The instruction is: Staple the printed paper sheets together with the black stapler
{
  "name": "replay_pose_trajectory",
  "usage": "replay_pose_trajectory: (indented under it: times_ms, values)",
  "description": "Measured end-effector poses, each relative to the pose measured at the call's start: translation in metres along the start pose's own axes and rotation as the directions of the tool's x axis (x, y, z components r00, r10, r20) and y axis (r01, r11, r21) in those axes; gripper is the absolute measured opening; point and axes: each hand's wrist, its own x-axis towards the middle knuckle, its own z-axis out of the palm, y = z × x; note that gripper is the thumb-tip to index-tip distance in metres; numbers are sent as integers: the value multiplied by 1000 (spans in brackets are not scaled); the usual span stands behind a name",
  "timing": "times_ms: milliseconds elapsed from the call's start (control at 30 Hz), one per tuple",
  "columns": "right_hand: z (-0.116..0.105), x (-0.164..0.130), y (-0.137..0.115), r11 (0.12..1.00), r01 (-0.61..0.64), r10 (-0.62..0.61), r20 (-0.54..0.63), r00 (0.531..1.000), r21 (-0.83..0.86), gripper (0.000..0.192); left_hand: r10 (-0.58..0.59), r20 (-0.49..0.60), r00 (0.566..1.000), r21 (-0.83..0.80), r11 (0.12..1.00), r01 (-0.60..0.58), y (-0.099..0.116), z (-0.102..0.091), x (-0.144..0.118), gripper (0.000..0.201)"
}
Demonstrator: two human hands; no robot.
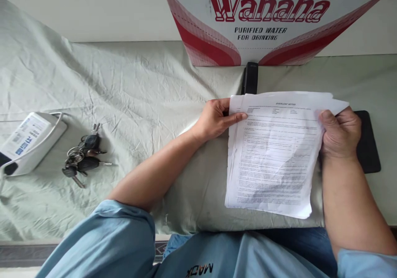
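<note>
A small stack of printed paper sheets (273, 158), headed "OVERLEAF NOTES", is held up between my two hands. My left hand (214, 118) pinches the upper left edge, thumb on the front and fingers behind the sheets. At the upper right corner my right hand (341, 131) grips the stack, its thumb also on the printed side. The sheets are slightly creased and do not line up exactly at the top right. Fingers of both hands are partly hidden behind the paper.
A Wahaha water carton (248, 21) stands at the back, with a black object (249, 77) before it. A dark flat item (369, 145) lies partly behind my right hand. On the left of the cloth (139, 83) are a key bunch (83, 156) and a white box with a cable (34, 141).
</note>
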Motion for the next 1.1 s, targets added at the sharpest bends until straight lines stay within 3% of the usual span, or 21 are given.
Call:
replay_pose_trajectory:
  times_ms: [133,400,600,967,1100]
  values:
    - [1,-2,3,1000,-18,18,19,1000,-12,79,-28,-73,997,-90,996,21,-1,-1,-1,71]
    - [-3,12,9,993,118,-118,-101,988,-6,66,-25,-134,991,-135,991,6,0,2,1,86]
    - [-6,7,7,993,96,-99,-29,995,-75,67,-30,2,1000,-50,998,30,13,5,-1,89]
    - [-4,0,-1,984,52,-53,-1,999,-170,61,12,102,995,10,1000,-13,3,0,0,92]
    - [-1,-3,-3,980,56,-56,7,998,-190,68,-17,120,993,12,1000,16,1,-2,-1,87]
